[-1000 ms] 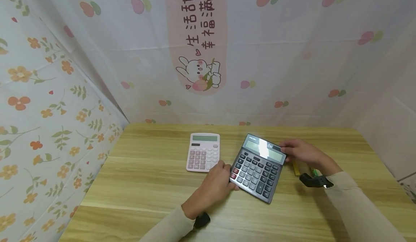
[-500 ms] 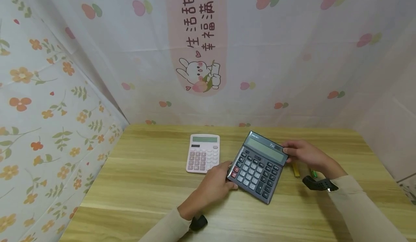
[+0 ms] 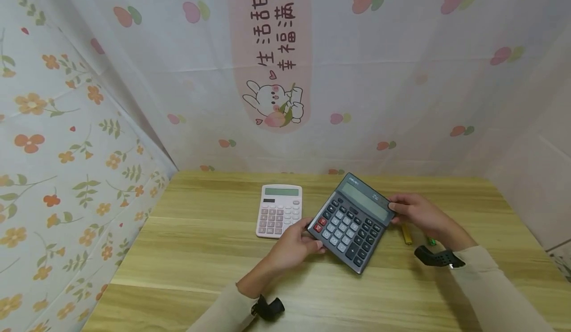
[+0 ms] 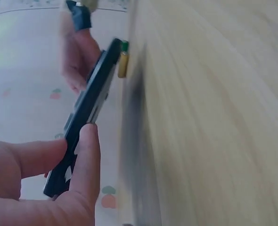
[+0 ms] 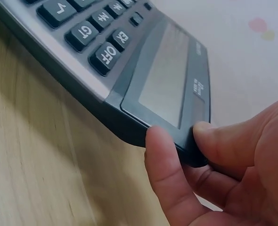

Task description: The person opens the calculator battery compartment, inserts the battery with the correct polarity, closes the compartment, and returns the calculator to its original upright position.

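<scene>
Grey calculator turned further clockwise, left hand pinching corner.

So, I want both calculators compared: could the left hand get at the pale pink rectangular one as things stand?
Probably yes, once free: the left hand is close to the pale pink calculator, nothing visibly between, but it grips the dark grey rectangular calculator, which the right hand also holds.

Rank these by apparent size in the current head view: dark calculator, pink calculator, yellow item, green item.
1. Dark calculator
2. Pink calculator
3. Yellow item and green item: not ranked, since both look partly hidden near the right hand.
</scene>
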`<state>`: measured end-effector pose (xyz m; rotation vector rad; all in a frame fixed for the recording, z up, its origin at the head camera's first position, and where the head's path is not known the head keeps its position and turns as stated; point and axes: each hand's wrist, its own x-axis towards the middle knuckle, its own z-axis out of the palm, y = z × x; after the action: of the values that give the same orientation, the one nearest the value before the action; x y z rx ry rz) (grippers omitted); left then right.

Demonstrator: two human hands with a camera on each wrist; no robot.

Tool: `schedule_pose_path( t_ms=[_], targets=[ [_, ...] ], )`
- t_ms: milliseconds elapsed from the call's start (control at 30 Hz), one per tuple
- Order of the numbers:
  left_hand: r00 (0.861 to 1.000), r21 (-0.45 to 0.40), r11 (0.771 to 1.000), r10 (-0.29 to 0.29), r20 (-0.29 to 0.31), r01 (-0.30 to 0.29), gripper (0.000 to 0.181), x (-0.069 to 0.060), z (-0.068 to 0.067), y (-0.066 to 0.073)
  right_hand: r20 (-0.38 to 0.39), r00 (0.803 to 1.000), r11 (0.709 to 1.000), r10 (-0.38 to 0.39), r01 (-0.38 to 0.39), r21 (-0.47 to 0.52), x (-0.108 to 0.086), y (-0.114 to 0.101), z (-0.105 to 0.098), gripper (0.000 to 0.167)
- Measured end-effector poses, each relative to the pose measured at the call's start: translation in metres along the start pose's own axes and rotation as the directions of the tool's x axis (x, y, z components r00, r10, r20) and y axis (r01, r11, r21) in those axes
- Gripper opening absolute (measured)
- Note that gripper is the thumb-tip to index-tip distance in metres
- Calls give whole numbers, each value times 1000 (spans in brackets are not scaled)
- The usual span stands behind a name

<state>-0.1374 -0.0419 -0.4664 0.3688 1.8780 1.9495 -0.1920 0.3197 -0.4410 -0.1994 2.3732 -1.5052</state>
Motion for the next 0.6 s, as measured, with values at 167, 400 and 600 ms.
schedule_pose_path(
  t_ms=[167,400,600],
  targets=[
    [999,-248,968,-35,15,37,59,1,3,3,-16,1000,999,-15,16,45,-1,1,4,41],
    [999,-301,954,-22,-35,10,52,4,8,4,-19,1000,996,-18,19,92,-2,-1,9,41],
    [996,-258,965,11,-84,-33,48,6,9,6,-32,999,998,-13,15,62,-4,-4,12,42]
  ],
)
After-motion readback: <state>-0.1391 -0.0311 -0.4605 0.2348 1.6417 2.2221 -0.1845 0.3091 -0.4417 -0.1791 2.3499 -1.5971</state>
